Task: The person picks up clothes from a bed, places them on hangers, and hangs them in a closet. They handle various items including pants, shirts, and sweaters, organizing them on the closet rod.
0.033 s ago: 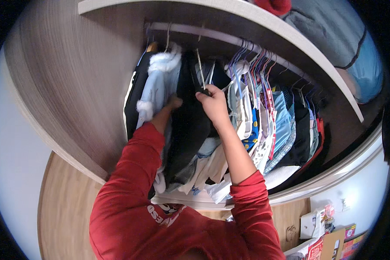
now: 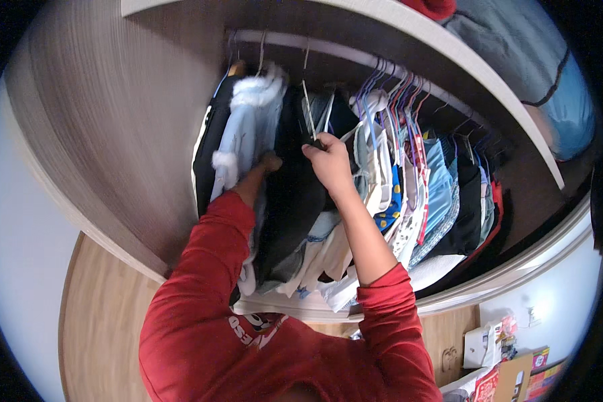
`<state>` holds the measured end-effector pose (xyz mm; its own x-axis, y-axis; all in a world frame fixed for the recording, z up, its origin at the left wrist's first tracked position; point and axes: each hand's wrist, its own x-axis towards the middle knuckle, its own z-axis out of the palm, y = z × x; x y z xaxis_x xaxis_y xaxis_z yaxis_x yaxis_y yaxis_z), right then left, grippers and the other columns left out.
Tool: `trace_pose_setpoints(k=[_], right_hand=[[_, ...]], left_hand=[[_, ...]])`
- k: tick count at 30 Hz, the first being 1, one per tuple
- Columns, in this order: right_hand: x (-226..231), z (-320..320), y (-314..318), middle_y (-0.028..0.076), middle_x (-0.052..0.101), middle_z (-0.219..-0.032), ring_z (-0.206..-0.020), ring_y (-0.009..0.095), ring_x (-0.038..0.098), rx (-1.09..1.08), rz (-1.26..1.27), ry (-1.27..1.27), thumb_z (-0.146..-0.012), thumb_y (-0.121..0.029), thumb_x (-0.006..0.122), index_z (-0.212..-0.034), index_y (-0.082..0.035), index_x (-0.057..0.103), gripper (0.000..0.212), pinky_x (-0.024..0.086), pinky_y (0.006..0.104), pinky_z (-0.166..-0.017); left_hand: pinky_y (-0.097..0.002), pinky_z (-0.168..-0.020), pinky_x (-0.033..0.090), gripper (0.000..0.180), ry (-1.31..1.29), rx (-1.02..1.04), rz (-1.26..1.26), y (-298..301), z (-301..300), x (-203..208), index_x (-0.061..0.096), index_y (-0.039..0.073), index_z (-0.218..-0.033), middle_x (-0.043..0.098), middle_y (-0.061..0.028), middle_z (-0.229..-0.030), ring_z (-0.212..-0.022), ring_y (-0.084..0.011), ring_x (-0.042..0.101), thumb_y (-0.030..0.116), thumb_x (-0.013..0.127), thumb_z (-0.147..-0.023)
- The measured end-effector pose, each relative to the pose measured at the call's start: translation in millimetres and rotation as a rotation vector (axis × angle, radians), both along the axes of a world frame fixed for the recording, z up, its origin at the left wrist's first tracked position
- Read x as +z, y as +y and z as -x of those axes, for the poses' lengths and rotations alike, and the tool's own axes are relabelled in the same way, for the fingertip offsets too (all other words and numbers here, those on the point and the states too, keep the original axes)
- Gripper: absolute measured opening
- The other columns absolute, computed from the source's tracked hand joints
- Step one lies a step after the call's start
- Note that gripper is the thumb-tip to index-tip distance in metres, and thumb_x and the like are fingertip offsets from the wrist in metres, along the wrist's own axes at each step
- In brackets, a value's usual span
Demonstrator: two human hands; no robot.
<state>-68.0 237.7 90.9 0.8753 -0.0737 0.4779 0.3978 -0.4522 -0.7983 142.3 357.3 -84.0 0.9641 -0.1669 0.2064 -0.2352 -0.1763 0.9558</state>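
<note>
From where I stand, the person's right hand [image 2: 329, 164] is closed, fingers curled and thumb pressed over the upper edge of a black garment [image 2: 291, 187], right at the lower end of a slanting white hanger arm [image 2: 309, 110]; the left hand [image 2: 271, 162] reaches in lower on the garment's left side, touching the dark cloth, though its fingers are too lost against it for me to tell how far open they are; the garment hangs between both hands, inside the wardrobe, below the pale rail [image 2: 335, 49].

Just left of it hangs a light-blue coat [image 2: 248, 127] with fluffy white trim; to the right come closely packed clothes, among them a blue piece with yellow dots [image 2: 390, 213] and a light-blue top [image 2: 436, 181]; above the rail runs a curved-looking shelf edge [image 2: 409, 33], with a grey-and-blue fabric bundle [image 2: 516, 57] on top; wooden flooring [image 2: 104, 321] shows below, and a cardboard box [image 2: 509, 382] stands at lower right.
</note>
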Motion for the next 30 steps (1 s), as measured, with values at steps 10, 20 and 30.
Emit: trace_pose_setpoints(k=[10, 20, 30], right_hand=[[-6.9, 35.2, 6.1, 0.000, 0.055, -0.084, -0.078, 0.008, 0.048, 0.412, -0.125, 0.204, -0.078, -0.010, 0.059, -0.105, -0.004, 0.052, 0.029, 0.039, 0.0215, -0.068], [-95.5, -16.6, -15.5, 0.012, 0.054, -0.110, -0.101, 0.025, 0.049, 0.219, 0.745, 0.146, -0.083, -0.013, 0.036, -0.110, -0.003, 0.052, 0.033, 0.037, 0.0337, -0.088], [-165.0, -48.2, -146.3, 0.007, 0.042, -0.127, -0.127, 0.026, 0.019, -0.090, 1.935, 0.303, -0.084, -0.026, 0.033, -0.113, -0.009, 0.053, 0.040, 0.010, 0.0388, -0.104]], left_hand=[[-0.0373, -0.091, 0.035, 0.061, 0.110, -0.072, -0.169, 3.6, 131.7, -98.8, 0.043, -0.004, -0.115, 0.047, -0.0257, -0.113, -0.108, -0.0362, 0.043, 0.037, 0.058, -0.072], [-0.0383, -0.088, 0.038, 0.058, 0.133, 0.008, -0.525, 26.0, 294.4, -104.2, 0.048, -0.004, -0.110, 0.051, -0.0265, -0.106, -0.103, -0.0379, 0.047, 0.035, 0.062, -0.068], [-0.0399, -0.075, 0.044, 0.029, 0.126, 0.568, -0.402, 100.4, 286.9, -129.4, 0.056, -0.001, -0.095, 0.058, -0.0240, -0.090, -0.087, -0.0350, 0.056, 0.019, 0.053, -0.075]])
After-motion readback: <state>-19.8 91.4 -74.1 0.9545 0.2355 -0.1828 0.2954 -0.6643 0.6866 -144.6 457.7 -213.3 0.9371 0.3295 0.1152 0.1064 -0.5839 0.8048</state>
